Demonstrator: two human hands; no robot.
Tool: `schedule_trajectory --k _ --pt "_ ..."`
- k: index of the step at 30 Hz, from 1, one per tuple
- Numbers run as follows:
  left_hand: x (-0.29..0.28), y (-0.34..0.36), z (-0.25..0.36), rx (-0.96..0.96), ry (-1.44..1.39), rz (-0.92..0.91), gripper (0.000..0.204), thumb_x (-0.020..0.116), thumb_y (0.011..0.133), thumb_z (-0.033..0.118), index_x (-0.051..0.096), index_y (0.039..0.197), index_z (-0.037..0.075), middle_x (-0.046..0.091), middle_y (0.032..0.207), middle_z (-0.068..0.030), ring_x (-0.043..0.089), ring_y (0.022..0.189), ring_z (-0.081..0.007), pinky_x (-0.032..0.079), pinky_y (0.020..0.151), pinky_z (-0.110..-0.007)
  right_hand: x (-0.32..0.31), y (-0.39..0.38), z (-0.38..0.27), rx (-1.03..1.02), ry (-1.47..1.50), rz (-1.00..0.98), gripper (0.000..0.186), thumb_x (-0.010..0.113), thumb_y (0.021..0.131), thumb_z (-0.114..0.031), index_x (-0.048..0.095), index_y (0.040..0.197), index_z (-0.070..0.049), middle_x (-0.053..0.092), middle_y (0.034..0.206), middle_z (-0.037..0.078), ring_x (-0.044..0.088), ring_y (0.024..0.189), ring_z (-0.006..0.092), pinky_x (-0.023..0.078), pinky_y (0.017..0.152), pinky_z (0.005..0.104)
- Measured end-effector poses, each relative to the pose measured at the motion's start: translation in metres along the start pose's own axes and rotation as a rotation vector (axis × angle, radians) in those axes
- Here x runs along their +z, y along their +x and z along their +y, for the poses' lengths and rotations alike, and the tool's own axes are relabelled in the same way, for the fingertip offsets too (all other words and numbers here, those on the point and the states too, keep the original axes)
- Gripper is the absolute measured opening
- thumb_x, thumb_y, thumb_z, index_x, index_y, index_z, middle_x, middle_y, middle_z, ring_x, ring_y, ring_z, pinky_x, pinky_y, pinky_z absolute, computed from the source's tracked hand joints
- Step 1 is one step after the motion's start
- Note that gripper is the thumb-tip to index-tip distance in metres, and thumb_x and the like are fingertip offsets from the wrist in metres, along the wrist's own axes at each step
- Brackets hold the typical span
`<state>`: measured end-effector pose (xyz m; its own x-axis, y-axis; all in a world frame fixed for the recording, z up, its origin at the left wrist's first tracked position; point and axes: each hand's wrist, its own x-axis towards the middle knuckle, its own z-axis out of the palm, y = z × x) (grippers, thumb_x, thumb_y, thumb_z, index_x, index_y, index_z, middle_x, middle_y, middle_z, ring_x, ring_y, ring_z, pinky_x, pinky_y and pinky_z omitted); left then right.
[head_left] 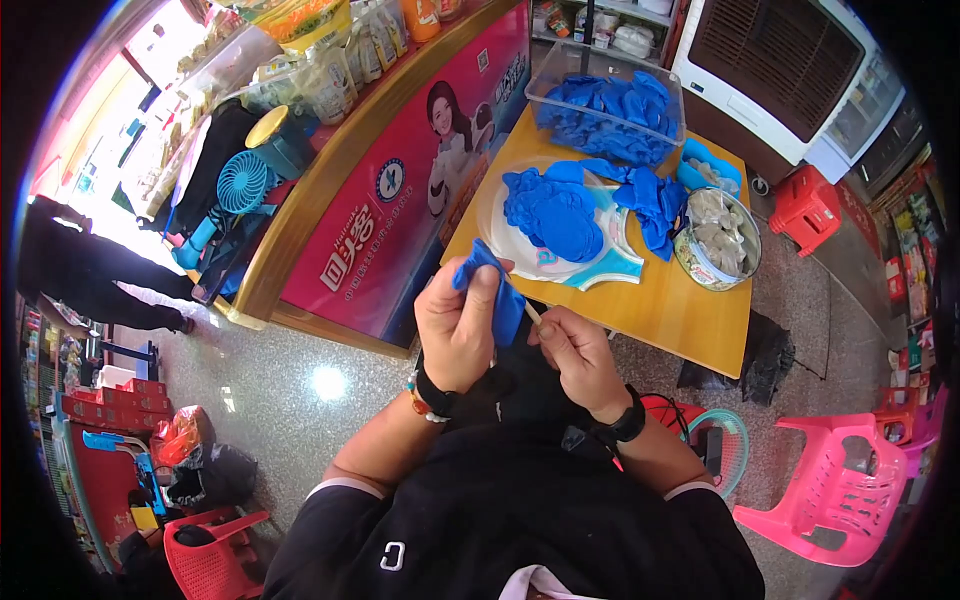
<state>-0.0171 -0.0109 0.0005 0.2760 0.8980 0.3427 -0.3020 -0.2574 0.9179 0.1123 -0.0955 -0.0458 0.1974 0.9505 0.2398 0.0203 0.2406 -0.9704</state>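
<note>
Saw a matt, soft, cloth-like blue piece [510, 312], a smooth wooden-looking stick [534, 316], and a yellow table [662, 328] with a smooth wood-look top. Noted clear, glossy plastic for the bin [677, 125], shiny moulded plastic for the pink chair [868, 523], a glossy printed counter panel [345, 285] edged with varnished-looking wooden trim [268, 268], and polished, speckled, stone-like flooring [290, 430].

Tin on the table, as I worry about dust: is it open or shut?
Open: no lid covers the tin, and the greyish pieces inside it show from above.
</note>
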Motion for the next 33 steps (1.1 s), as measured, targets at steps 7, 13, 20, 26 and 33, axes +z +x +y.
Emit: schedule_trajectory --k 7,13,20,26,33 --pt "-0.023 0.015 0.033 -0.117 0.01 -0.066 0.027 0.059 0.091 0.007 0.059 0.117 0.0 0.062 0.093 -0.0027 0.052 0.064 -0.0033 0.042 0.056 -0.017 -0.008 0.003 -0.011 -0.123 -0.258 0.082 0.019 0.055 0.094 -0.014 0.062 0.087 0.001 0.06 0.071 0.002 0.051 0.061 0.008 0.04 0.057 0.0224" --pt "-0.029 0.014 0.032 -0.236 -0.285 -0.126 0.017 0.055 0.094 0.009 0.06 0.108 0.0 0.063 0.086 -0.0056 0.058 0.062 -0.0091 0.052 0.061 -0.023 -0.004 0.002 -0.022 -0.094 -0.291 0.07 0.014 0.057 0.092 -0.011 0.063 0.087 0.002 0.063 0.071 0.008 0.059 0.062 0.0156 0.045 0.058 0.0255" --pt "-0.028 0.013 0.026 -0.214 -0.429 -0.132 0.012 0.054 0.095 0.011 0.059 0.1 0.001 0.062 0.08 -0.0048 0.06 0.066 -0.0101 0.055 0.066 -0.027 -0.006 -0.008 -0.013 0.098 -0.059 -0.062 0.023 0.053 0.096 -0.019 0.061 0.083 -0.001 0.057 0.066 0.003 0.05 0.057 0.0094 0.039 0.054 0.0232" --pt "-0.015 0.008 0.027 -0.144 -0.484 -0.133 0.011 0.052 0.096 0.01 0.056 0.101 0.001 0.059 0.078 -0.0034 0.059 0.066 -0.0106 0.054 0.065 -0.027 -0.003 -0.011 -0.005 0.174 0.17 -0.114 0.024 0.052 0.097 -0.019 0.059 0.082 -0.002 0.049 0.063 -0.002 0.043 0.057 0.005 0.033 0.052 0.0213" --pt "-0.014 0.009 0.027 -0.038 -0.245 -0.039 0.008 0.058 0.093 0.007 0.061 0.094 0.0 0.059 0.079 -0.0023 0.057 0.066 -0.0076 0.05 0.062 -0.022 -0.002 -0.006 -0.011 0.019 -0.051 -0.022 0.022 0.052 0.097 -0.018 0.058 0.082 -0.002 0.046 0.062 -0.004 0.041 0.055 0.0048 0.032 0.051 0.0211"
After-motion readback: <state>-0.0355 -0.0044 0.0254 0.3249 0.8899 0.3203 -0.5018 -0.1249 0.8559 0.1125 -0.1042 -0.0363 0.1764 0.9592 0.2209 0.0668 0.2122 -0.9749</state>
